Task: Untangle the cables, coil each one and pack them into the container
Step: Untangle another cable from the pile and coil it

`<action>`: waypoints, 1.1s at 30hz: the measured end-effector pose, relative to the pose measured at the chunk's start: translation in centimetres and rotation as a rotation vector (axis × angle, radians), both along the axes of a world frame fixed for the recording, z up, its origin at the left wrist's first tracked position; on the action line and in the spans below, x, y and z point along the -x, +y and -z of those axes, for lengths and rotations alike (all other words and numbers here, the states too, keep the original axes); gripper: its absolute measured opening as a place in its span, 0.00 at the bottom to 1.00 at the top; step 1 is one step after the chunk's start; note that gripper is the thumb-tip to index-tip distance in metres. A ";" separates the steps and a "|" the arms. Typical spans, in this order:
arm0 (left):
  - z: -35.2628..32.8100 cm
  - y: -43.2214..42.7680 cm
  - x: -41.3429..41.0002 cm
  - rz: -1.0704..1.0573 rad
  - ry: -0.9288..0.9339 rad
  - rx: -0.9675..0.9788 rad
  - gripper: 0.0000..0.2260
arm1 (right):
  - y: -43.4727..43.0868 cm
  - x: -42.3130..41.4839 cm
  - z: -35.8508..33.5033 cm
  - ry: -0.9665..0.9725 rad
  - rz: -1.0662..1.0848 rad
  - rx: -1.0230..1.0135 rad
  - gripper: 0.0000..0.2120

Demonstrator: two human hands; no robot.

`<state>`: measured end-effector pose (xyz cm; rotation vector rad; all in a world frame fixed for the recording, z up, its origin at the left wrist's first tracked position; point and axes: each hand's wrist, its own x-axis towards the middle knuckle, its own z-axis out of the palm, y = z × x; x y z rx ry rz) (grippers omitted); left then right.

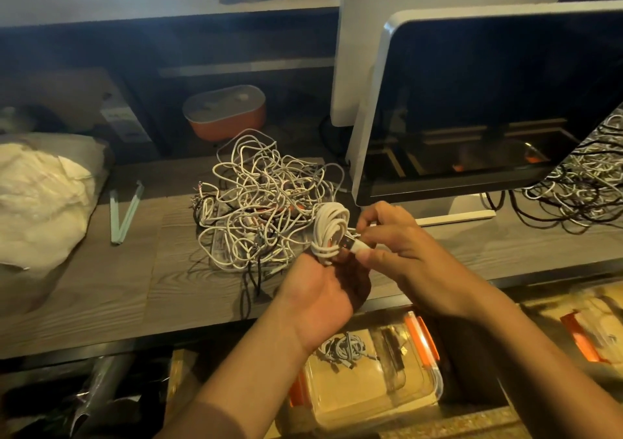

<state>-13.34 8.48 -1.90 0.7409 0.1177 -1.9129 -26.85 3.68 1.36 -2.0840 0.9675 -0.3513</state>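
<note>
Holds a coiled white cable (332, 232) in the left grip (320, 290), palm up, fingers curled round the coil's lower end, above the near part of the table (101, 286). Pinches the cable's USB plug (352, 244) in the right grip (397, 246), thumb and fingertips closed on its white shell, just beside the coil. Shows 1 large tangle (263, 199) of white and dark cables on the table, directly behind the coil. Shows a clear container (371, 401) with orange latches below the table's near edge, 1 coiled cable (344, 347) inside. Shows a monitor (488, 101) at right, an orange box (224, 114) behind the tangle, 2 pale green sticks (124, 212) at left.
</note>
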 end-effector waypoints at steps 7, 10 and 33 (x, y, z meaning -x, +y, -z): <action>1.2 1.0 1.4 -0.133 -0.522 0.096 0.14 | -0.2 0.3 1.3 -0.064 -0.070 -0.236 0.17; 1.2 1.5 1.9 -0.149 -0.711 0.126 0.15 | 0.2 0.4 2.0 -0.217 -0.049 -0.379 0.11; 2.2 0.7 2.1 -0.248 -1.017 0.194 0.13 | 3.6 -1.1 4.1 -0.822 0.431 -0.801 0.08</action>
